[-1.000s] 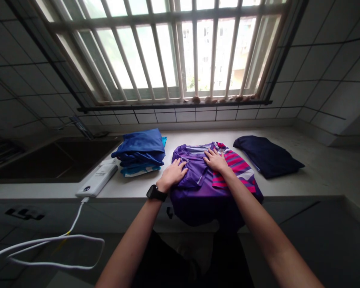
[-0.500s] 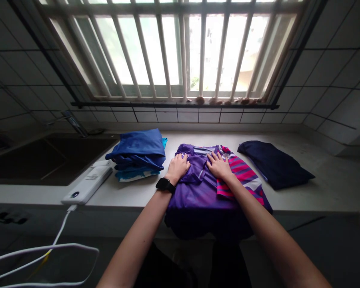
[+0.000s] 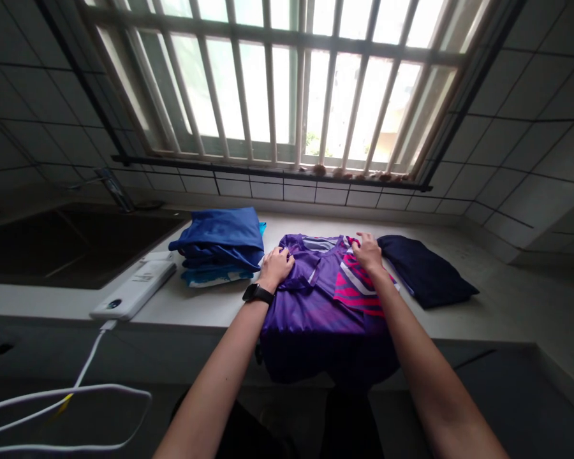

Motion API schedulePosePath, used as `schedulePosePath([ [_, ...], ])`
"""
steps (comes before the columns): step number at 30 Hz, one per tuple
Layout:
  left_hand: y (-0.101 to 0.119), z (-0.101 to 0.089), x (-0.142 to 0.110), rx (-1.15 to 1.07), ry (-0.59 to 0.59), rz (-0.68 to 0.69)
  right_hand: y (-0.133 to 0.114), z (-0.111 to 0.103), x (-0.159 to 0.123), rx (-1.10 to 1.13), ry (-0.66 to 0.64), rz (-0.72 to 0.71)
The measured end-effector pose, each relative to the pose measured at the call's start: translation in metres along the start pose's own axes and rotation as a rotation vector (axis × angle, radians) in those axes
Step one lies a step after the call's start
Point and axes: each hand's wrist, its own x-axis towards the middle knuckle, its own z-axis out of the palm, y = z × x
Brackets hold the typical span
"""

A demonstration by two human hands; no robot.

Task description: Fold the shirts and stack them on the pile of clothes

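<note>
Purple shirt (image 3: 310, 312) lay on counter (image 3: 198, 309), sleeves (image 3: 356, 293) apparently turned inward; body unfolded, bottom over front edge. Your left hand (image 3: 276, 264) and right hand (image 3: 369, 252) rested half-curled at shoulders; couldn't tell if either pinched cloth. Blue stack (image 3: 220, 239), navy garment (image 3: 425, 271) already folded alongside.

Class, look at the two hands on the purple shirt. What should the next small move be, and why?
Probably, the right hand should smooth the pink-striped fabric sleeve flat against the purple, short-sleeved fabric shirt. That sleeve looks creased near the hand, which is at its upper end, while the left hand rests on the shirt's opposite side and could steady it.
</note>
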Motion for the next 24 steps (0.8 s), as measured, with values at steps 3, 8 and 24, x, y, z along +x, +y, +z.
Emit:
schedulePosePath([
  [3,-0.005,-0.003,0.008,-0.253,0.044,-0.053,0.025,0.003,0.000,0.115,0.082,0.186],
  [8,-0.005,-0.002,0.012,-0.428,0.118,-0.182,0.033,0.016,0.003,0.361,-0.040,0.177],
  [24,-0.002,-0.008,0.002,-0.493,-0.025,-0.082,0.026,0.004,-0.001,0.771,-0.044,0.017],
])
